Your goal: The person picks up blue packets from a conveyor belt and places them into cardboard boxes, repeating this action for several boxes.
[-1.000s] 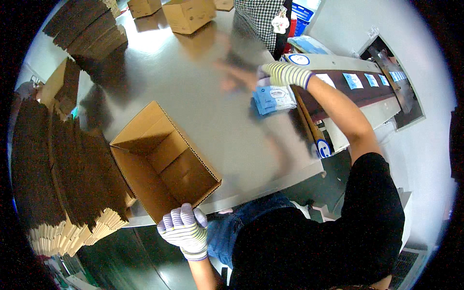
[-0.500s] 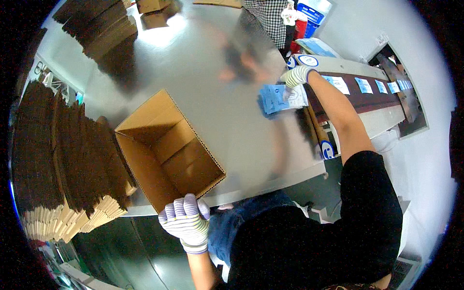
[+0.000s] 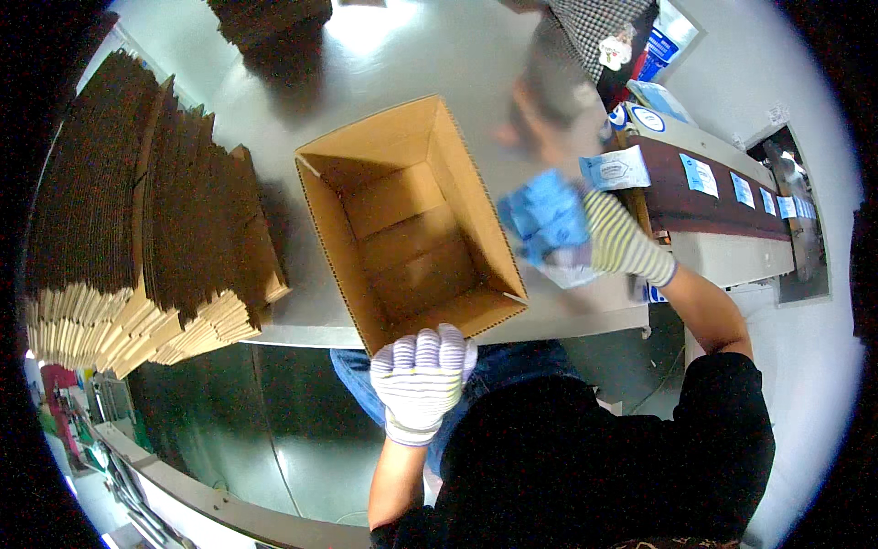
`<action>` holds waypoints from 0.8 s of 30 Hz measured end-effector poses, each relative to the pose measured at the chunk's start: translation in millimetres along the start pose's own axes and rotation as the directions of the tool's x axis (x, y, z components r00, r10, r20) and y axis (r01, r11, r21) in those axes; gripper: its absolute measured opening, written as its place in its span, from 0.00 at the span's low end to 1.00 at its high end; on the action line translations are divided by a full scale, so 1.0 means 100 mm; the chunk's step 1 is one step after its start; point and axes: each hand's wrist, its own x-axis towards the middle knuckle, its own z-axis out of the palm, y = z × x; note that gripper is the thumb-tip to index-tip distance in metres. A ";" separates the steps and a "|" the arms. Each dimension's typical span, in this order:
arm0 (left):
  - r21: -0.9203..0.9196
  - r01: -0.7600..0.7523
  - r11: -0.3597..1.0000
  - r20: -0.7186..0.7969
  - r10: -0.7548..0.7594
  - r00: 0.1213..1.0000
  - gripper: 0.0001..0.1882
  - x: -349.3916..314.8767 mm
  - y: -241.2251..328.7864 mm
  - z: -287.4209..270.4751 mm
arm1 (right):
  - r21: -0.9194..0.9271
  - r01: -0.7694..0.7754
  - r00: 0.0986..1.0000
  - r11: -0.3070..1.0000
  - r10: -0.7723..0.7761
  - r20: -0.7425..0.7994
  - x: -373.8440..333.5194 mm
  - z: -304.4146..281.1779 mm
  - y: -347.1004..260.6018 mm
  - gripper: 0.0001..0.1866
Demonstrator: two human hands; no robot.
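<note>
An open cardboard box [image 3: 334, 247] stands on the metal table at its near edge, and I see nothing inside it. My left hand [image 3: 421, 380], in a striped knit glove, is closed over the box's near rim. Right of the box, my gloved right hand [image 3: 622, 238] grips a bunch of blue packets [image 3: 549, 215], slightly blurred by motion. Its fingertips are partly hidden among them. Just beyond that hand, a blue-and-white packet [image 3: 615, 168] hangs over the end of the conveyor belt [image 3: 677, 203].
More packets [image 3: 701, 175] lie spaced along the belt. Tall stacks of flattened cardboard [image 3: 183, 210] fill the left side, with another dark stack [image 3: 274, 37] farther back. A person in a checkered garment [image 3: 599, 27] is at the far right of the table [image 3: 402, 64].
My right hand has drawn the blue packets off the table by the conveyor and toward the box. My left hand stays on the rim. Another packet has reached the belt's end. The view has shifted.
</note>
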 end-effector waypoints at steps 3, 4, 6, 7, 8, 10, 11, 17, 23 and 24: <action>0.034 -0.022 0.999 -0.008 0.022 1.000 0.12 -0.07 0.10 0.00 | 0.048 0.316 0.944 0.947 -0.310 -0.109 0.29 -0.45 -0.53 0.35; 0.061 -0.025 0.998 0.007 0.025 1.000 0.12 -0.08 0.13 -0.02 | 0.047 0.401 0.910 0.915 -0.392 -0.134 0.41 -0.48 -0.69 0.34; 0.086 -0.027 0.996 0.005 0.026 1.000 0.10 -0.04 0.18 -0.03 | 0.031 0.545 0.827 0.838 -0.531 -0.185 0.59 -0.51 -1.00 0.31; 0.081 -0.021 0.997 -0.022 0.023 0.999 0.10 -0.02 0.20 -0.03 | 0.017 0.608 0.778 0.794 -0.591 -0.211 0.66 -0.52 -1.14 0.30; 0.080 -0.015 0.997 -0.044 0.019 0.999 0.09 -0.02 0.23 -0.01 | 0.084 0.576 0.813 0.813 -0.559 -0.165 0.74 -0.44 -1.25 0.29; 0.109 0.010 0.994 -0.022 -0.007 1.000 0.09 -0.06 0.26 -0.10 | 0.082 0.476 0.879 0.876 -0.477 -0.010 0.91 -0.24 -1.53 0.27; 0.123 0.001 0.992 -0.033 0.003 0.999 0.09 -0.08 0.29 -0.05 | -0.005 0.393 0.915 0.920 -0.390 0.098 0.97 -0.08 -1.55 0.25; 0.150 -0.030 0.988 -0.055 0.039 0.998 0.10 -0.23 0.30 0.01 | -0.283 0.600 0.651 0.748 -0.251 0.717 0.80 0.47 -1.59 0.21; 0.093 0.009 0.996 -0.024 -0.007 1.000 0.09 -0.20 0.23 0.00 | -0.097 0.627 0.775 0.773 -0.606 0.180 0.62 -0.12 -1.53 0.23; 0.084 0.020 0.996 -0.020 -0.018 1.000 0.10 -0.19 0.18 0.00 | -0.079 0.623 0.782 0.778 -0.620 0.059 0.65 -0.22 -1.48 0.22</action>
